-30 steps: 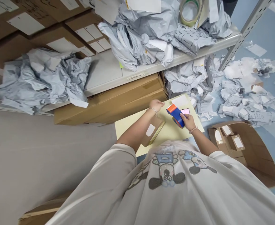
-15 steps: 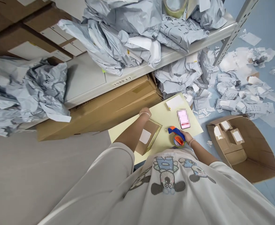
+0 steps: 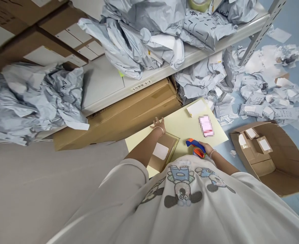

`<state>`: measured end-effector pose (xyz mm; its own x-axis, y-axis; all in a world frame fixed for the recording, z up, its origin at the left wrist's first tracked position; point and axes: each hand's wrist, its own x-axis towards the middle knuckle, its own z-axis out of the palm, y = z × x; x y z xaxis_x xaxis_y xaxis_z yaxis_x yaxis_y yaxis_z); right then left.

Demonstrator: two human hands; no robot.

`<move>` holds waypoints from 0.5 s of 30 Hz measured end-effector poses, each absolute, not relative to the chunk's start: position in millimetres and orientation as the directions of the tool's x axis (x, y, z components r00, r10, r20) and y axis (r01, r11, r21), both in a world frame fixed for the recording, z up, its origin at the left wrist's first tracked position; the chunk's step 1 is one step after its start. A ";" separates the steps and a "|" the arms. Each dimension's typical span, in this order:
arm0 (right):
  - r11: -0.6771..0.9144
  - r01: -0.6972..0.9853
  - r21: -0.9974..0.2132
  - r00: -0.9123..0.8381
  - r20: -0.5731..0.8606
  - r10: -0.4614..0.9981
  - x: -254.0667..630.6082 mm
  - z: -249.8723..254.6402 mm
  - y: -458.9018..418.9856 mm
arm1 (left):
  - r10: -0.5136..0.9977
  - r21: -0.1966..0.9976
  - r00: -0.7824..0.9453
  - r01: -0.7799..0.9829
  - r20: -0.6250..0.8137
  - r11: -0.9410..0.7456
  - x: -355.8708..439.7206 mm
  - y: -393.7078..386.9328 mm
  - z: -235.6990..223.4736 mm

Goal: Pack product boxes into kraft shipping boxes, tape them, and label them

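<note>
My right hand (image 3: 205,148) is closed round a blue and orange tape dispenser (image 3: 195,147) at the near edge of a pale yellow board (image 3: 180,126). A small brown cardboard box (image 3: 164,151) with a white label lies on the board just left of the dispenser. My left hand (image 3: 159,124) rests at the box's far end with its fingers spread. A phone (image 3: 206,125) and a white slip (image 3: 196,109) lie further out on the board.
An open carton (image 3: 279,162) holding labelled small boxes stands on the floor at the right. Crumpled grey mailer bags (image 3: 144,37) fill the shelf and litter the floor beyond. Long flat cartons (image 3: 118,115) lie under the shelf. A tape roll (image 3: 200,4) sits on the shelf.
My right hand has drawn the tape dispenser from the board's far side back to its near edge, uncovering the phone. My left hand has opened at the box's far end.
</note>
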<state>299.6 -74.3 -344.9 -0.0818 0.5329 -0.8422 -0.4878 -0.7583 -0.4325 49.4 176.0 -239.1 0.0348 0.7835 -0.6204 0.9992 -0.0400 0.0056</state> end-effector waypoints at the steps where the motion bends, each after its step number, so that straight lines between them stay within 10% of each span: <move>1: -0.758 -0.489 -0.432 -0.088 -0.840 0.536 298.4 -343.9 -74.2 | 0.737 0.039 0.156 0.984 -0.658 -0.174 43.5 166.5 -233.0; 6: -0.782 -0.455 -0.425 -0.103 -0.847 0.521 296.9 -335.8 -72.7 | 0.415 0.400 0.756 0.632 -0.506 -0.664 10.1 90.5 -210.3; 15: -0.700 -0.477 -0.532 0.004 -0.797 0.604 306.8 -317.7 -14.2 | 0.881 0.134 0.338 0.941 -0.330 -0.311 21.7 79.5 -227.9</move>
